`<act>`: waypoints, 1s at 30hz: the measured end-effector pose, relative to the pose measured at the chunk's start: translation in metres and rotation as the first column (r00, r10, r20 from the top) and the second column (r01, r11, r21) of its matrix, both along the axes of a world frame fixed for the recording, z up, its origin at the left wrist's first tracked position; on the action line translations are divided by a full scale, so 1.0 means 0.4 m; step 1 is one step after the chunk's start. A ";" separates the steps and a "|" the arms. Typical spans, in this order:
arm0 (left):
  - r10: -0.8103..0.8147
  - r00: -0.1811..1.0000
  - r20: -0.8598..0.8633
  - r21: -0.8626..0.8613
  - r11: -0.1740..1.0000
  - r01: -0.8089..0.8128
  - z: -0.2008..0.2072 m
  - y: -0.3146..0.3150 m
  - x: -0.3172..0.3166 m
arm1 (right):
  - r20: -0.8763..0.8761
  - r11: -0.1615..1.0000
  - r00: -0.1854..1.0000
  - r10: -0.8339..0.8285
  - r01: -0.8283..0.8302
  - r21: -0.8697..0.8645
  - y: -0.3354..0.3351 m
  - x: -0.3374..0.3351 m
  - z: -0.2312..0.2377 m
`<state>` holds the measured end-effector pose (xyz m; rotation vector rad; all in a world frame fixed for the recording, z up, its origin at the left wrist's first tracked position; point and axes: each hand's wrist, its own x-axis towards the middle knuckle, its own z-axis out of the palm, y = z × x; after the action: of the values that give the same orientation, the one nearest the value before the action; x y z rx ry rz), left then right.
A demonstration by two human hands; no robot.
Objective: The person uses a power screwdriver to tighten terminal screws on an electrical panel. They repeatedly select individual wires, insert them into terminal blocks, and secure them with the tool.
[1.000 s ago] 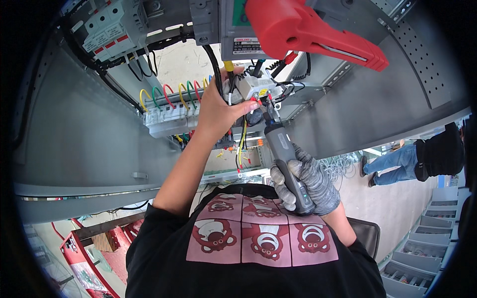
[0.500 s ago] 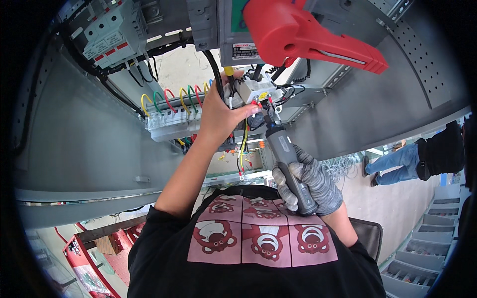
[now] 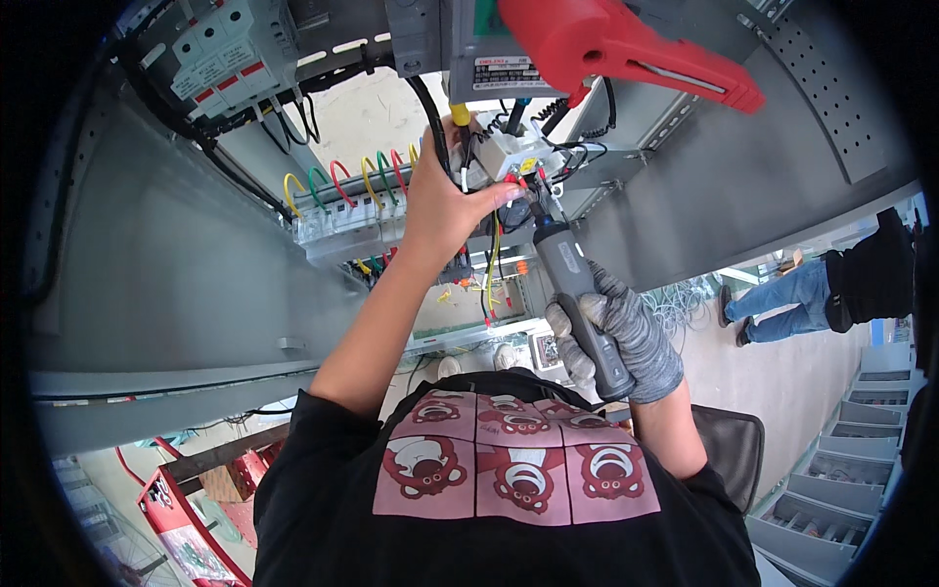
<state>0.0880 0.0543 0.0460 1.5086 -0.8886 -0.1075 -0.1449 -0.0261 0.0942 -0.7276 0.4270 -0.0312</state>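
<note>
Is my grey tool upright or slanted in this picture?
Slanted: the grey tool leans left toward its tip, its lower half held by the gloved right hand.

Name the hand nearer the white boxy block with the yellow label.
Left. The bare left hand is beside the white block, thumb near its lower edge; the gray-gloved right hand sits farther below, gripping a gray cylindrical tool.

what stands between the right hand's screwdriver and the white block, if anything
Red-sleeved wires cluster at the lower edge of the white block, close to the tip of the grey electric screwdriver, with the thumb of the bare left hand just to the left. Nothing else visible blocks the way.
</note>
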 end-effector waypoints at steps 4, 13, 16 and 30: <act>0.061 0.997 0.039 -0.128 0.990 -0.056 -0.011 0.006 -0.021 | 0.048 0.999 0.998 0.042 -0.040 -0.035 -0.014 0.000 -0.005; 0.498 0.569 0.654 -0.083 0.796 -0.600 -0.031 0.038 -0.158 | 0.031 0.989 0.988 0.148 -0.148 -0.023 -0.055 -0.006 -0.018; 0.534 0.500 0.682 -0.074 0.730 -0.679 -0.019 0.016 -0.157 | 0.058 0.976 0.975 0.216 -0.217 0.005 -0.068 0.001 -0.024; 0.464 0.459 0.758 0.061 0.649 -0.758 0.016 0.009 -0.209 | 0.111 0.969 0.963 0.246 -0.242 -0.050 -0.110 0.008 -0.023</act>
<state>0.0042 0.0578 0.0524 2.2540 -0.8228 0.9729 -0.1418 -0.0701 0.0850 -0.8061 0.2238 0.1503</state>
